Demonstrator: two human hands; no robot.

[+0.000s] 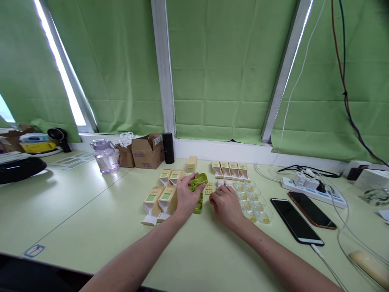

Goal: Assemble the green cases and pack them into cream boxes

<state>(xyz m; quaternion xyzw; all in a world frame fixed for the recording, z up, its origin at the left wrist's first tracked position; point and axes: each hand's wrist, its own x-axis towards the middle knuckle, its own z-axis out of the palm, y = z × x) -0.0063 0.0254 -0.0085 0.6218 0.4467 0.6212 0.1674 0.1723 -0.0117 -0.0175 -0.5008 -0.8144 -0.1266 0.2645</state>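
Observation:
My left hand [188, 196] is closed on a small olive-green square container [201, 178], its fingers at the back and its thumb at the near side. More green containers [198, 207] stand in a row under and beside that hand. To the right, my right hand [225, 202] is low over the table with fingers curled together; whatever they hold, if anything, is hidden. Between the hands lie several small yellow square pieces [208, 188]. Pale pink pieces [221, 183] sit just behind my right hand. Clear round plastic cups [252, 207] with yellow centres are grouped to its right.
Open tan cartons with green labels [166, 198] stand left of my hands, and more tan cartons [232, 170] are at the back. Two phones [296, 221], a power strip [314, 190] and cables lie right. A purple jug [105, 156] and cardboard box [147, 152] stand back left.

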